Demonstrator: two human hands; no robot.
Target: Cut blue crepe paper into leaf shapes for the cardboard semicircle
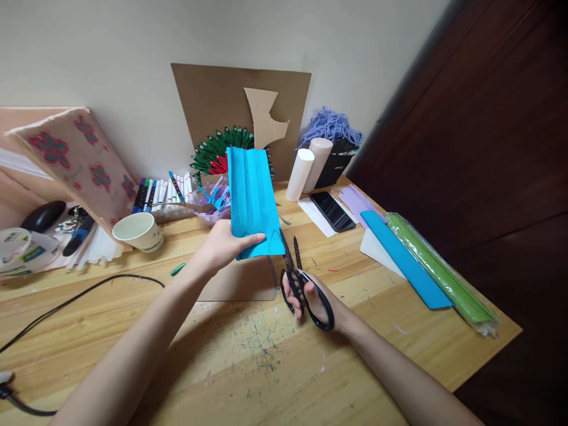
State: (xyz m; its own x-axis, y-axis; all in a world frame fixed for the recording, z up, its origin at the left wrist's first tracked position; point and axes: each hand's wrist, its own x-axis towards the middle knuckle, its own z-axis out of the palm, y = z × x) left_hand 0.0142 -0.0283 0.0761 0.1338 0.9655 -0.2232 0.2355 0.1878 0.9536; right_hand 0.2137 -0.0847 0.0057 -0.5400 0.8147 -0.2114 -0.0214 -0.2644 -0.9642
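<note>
One left hand (224,241) pinching blue paper (252,192); right hand (330,295) gripping black scissors (291,272), blades (286,250) at the paper's edge

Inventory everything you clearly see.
Crepe paper: one, blue, centre
Scissors: one, black, centre
Cardboard pieces: three, brown, centre
Fan decoration: one, green-red, back
Markers: many, mixed, left
Paper cup: one, white, left
Paper shreds: many, purple-blue, back
Floral panel: one, pink, left
Mouse: one, black, left
Cable: count unclear, black, left
Pen: one, black, centre
Pen cap: one, green, left
Cylinders: two, white, right
Yarn bundle: one, lavender, right
Phone: one, black, right
Wrapped roll: one, green, right
Paper strip: one, blue, right
Left hand: one, bare, centre
Right hand: one, bare, centre
</note>
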